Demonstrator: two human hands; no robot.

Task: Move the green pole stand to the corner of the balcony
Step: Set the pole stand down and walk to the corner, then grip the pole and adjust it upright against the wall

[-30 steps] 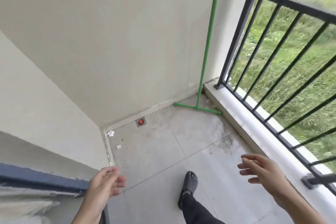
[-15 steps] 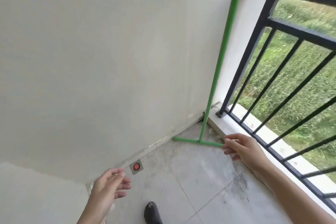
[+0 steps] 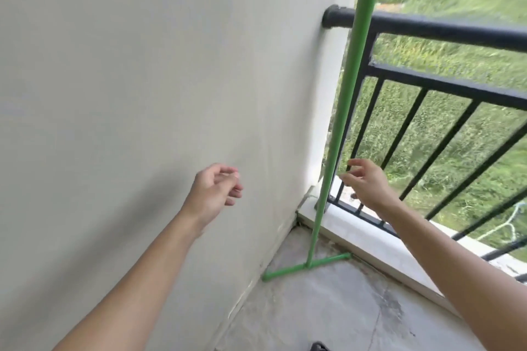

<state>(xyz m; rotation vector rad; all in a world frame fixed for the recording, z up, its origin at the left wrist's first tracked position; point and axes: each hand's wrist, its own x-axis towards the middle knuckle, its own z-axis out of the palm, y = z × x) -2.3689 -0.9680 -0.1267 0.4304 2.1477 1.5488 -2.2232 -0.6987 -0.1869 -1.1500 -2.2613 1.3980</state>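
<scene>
The thin green metal pole stand [image 3: 339,134] is standing in the corner of the balcony, where the pale plaster wall [image 3: 142,80] meets the black metal railing [image 3: 445,34]. Its long pole goes up nearly straight, with a small lean to the right at the top, and it passes in front of the round black top rail. At the bottom the pole joins a short green crossbar that lies flat on the grey tiled floor [image 3: 328,308] — one end of the bar is near the foot of the wall, the other end reaches the white stone ledge [image 3: 370,239] under the railing.

Both arms of the person are stretched forward, bare to the elbow. The left hand [image 3: 212,191] is in the air in front of the wall, the fingers loosely curled toward the palm, and it holds nothing. The right hand [image 3: 368,184] is just beside the pole, on its right side, with the fingers spread and a little bent — open, not touching the pole as far as I can see. Behind this hand are the vertical black bars, and beyond them green grass [image 3: 456,134].

At the lower edge, the tip of a dark shoe [image 3: 319,347] is visible on the floor.
</scene>
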